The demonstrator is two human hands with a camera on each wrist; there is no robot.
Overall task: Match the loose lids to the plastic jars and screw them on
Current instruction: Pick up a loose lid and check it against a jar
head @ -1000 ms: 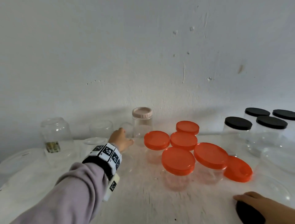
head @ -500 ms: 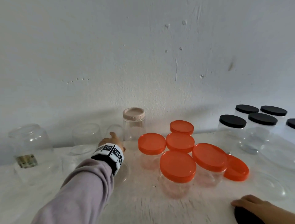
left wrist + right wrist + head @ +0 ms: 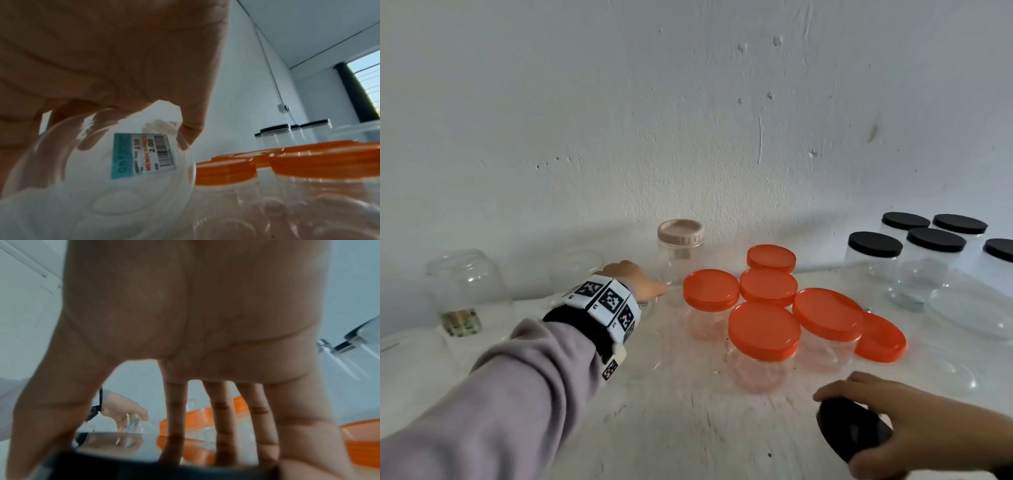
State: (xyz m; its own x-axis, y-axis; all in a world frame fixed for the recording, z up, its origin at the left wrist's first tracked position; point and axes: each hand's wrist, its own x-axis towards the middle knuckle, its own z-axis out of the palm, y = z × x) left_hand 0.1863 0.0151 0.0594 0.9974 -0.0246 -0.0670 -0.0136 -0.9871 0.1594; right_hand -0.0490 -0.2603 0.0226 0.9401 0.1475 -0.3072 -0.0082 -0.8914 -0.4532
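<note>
**Black lid in the right hand, open jar under the left**

The clear jar point(image 3: 107, 170) with the price sticker has no lid and sits at the far left of the table point(image 3: 688, 428), just left of the cluster of orange-lidded jars point(image 3: 763, 332). The left hand point(image 3: 635, 279) is stretched out over it, fingers curled around its rim from above; the left wrist view shows fingertips on both sides of the clear wall, so it grasps the jar. The jar looks tipped, mouth toward the hand, though how far I cannot tell.

The black lid point(image 3: 852, 431) lies flat near the front edge, on the right. The right hand point(image 3: 900, 421) covers it, fingers and thumb spread down around its rim, gripping it.

Jar and lid are well apart: the jar lies away and to the left of the lid, with the orange-lidded jars between and behind. Each hand is the nearer one to its own piece, so the likely next step is bringing the two together in front, the jar upright, the lid level above its mouth.

Five black-lidded jars point(image 3: 875, 255) stand at the far right, a beige-lidded jar point(image 3: 680, 253) by the wall.
</note>
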